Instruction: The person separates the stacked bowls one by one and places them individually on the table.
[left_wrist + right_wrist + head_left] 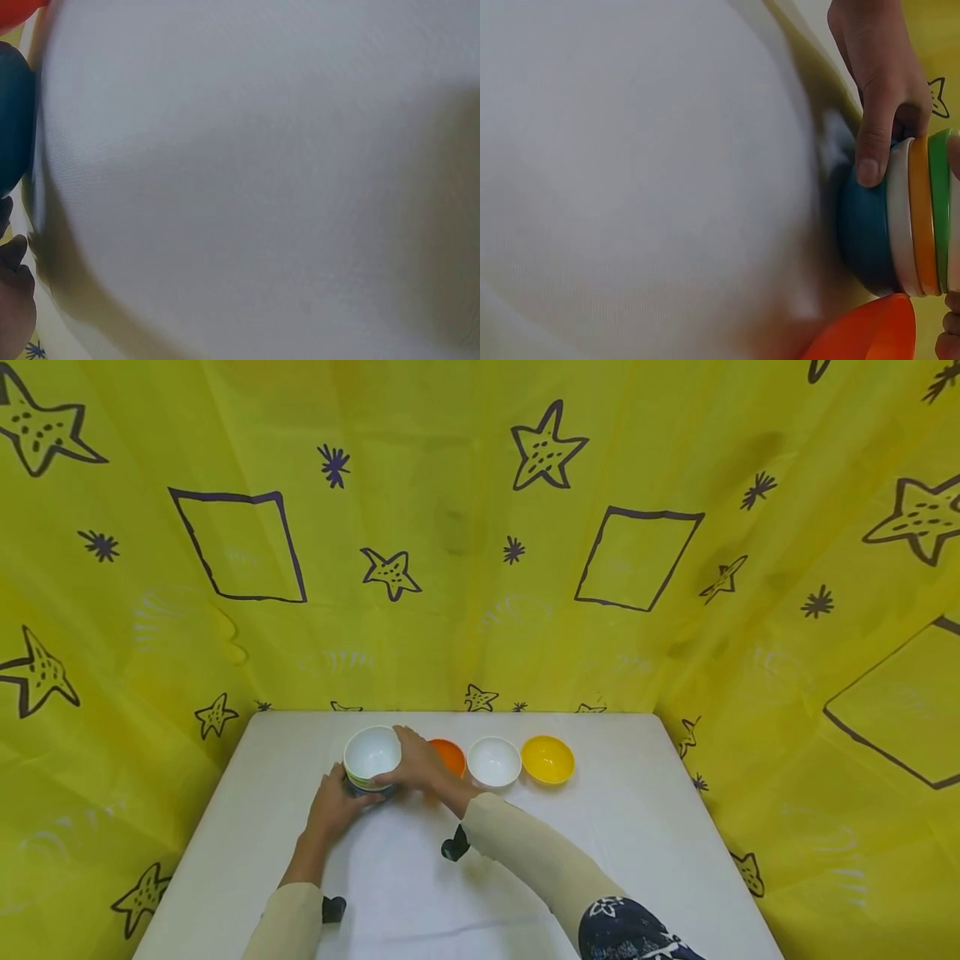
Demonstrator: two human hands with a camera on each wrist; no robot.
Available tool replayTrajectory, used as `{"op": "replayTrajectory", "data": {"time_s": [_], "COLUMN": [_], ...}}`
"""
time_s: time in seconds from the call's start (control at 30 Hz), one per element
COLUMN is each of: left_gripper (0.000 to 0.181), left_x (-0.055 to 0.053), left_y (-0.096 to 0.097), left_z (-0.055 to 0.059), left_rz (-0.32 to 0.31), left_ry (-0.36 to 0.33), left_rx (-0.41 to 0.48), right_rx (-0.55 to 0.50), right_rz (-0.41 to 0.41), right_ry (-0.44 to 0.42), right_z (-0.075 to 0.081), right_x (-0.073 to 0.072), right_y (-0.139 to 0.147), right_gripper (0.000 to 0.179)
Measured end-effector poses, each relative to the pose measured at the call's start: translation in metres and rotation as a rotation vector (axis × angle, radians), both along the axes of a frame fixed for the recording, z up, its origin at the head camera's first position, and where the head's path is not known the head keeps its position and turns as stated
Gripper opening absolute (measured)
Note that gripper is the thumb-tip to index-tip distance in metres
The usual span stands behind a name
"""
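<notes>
Blue, glossy and round-bellied: a bowl [864, 232] sits lowest in a nested stack [913, 255] toward the far left of the smooth white table [645, 852]. Above it, rim over rim: a cream-white bowl [902, 217], a light-orange bowl [922, 202], a bright green bowl [940, 195], and uppermost a shiny white bowl [372, 752], mouth up.

Left hand [333, 806] low on the stack, gripping the blue bowl, thumb laid on its curved side. Right hand [415, 762] higher, on the opposite side, fingers and thumb curled round the top white bowl.

Step in hand, as I judge it: seating that white bowl in the green one, left hand steadying below. Next move likely calls for levelling its rim, then loosening the right hand without tipping the column.

Just right of the stack, a red-orange bowl [450, 757], partly covered by the right hand; beyond it a second white bowl [494, 762] and a yellow bowl [548, 760]. Walls look hard and slick, probably plastic, rims thin and circular. Behind, a creased yellow curtain [450, 635], printed with starfish.
</notes>
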State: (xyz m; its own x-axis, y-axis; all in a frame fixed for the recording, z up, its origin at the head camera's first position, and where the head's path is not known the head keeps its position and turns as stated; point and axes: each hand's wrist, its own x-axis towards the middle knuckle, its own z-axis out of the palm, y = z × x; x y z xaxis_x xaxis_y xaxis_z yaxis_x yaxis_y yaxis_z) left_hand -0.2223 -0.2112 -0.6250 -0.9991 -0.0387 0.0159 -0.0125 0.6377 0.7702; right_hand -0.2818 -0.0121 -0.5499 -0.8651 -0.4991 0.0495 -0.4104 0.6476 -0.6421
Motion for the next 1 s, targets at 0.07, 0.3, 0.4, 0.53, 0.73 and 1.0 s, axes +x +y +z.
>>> {"op": "replayTrajectory", "data": {"time_s": [0.07,0.3,0.4,0.53,0.73,1.0], "left_gripper": [0.105,0.104,0.104,0.104,0.102,0.081], "left_x": [0.0,0.002,0.003,0.002,0.003,0.014], "left_y": [0.0,0.002,0.002,0.003,0.0,-0.005], "left_z": [0.0,0.004,0.007,0.008,0.006,0.014], "left_rz": [-0.002,0.011,0.011,0.001,-0.034,-0.041], "left_ry": [-0.002,-0.013,-0.027,-0.03,0.033,0.101], "left_rx": [-0.005,-0.02,-0.024,-0.028,-0.006,-0.006], "right_rx": [-0.007,-0.092,-0.154,-0.204,-0.197,-0.215], "right_rz": [-0.008,-0.049,-0.046,-0.013,0.057,0.161], "right_ry": [-0.015,-0.033,-0.039,-0.015,0.069,0.117], "right_z": [0.0,0.001,0.005,0.013,0.02,0.019], "right_x": [0.001,0.001,0.0,0.003,0.016,0.046], "right_y": [0.0,0.0,0.001,0.004,0.015,0.024], "right_gripper": [0.092,0.088,0.089,0.09,0.091,0.095]}}
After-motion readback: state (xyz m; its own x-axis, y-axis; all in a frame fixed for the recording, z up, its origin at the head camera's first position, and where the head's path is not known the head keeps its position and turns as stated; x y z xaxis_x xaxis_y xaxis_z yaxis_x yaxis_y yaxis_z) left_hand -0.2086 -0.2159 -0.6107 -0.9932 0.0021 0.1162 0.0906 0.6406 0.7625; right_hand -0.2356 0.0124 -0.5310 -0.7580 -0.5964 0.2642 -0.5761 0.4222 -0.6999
